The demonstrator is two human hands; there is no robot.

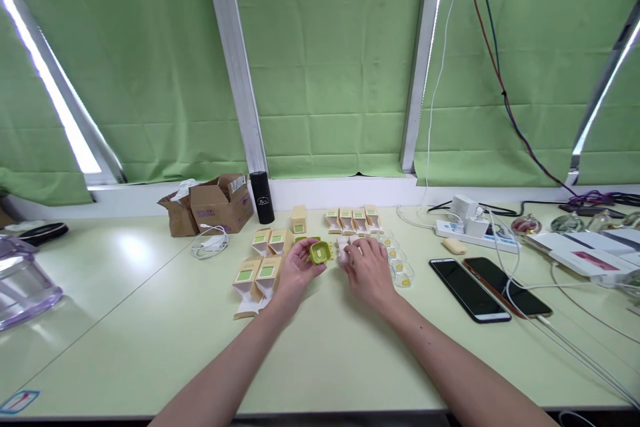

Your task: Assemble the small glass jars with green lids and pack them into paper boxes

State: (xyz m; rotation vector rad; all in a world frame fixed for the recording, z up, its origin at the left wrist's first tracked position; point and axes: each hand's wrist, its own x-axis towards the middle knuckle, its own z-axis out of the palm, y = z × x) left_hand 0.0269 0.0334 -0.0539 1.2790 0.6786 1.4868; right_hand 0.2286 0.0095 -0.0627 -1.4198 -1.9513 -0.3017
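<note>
My left hand grips a small olive-green square case between thumb and fingers, its hollow facing me. Low over the table, my right hand has its fingers bent and drawn together at a group of small whitish pieces; its fingertips are partly hidden, so what they pinch is unclear. Just right of it lies a clear plastic tray with rounded cups holding small yellow items. Several open cream boxes with green windows stand beside my left hand. More small open boxes line up behind both hands.
A closed cream box, a black cylinder and a cardboard box stand at the back. To the right are two phones, a power strip and loose white cables. A clear purplish container sits far left.
</note>
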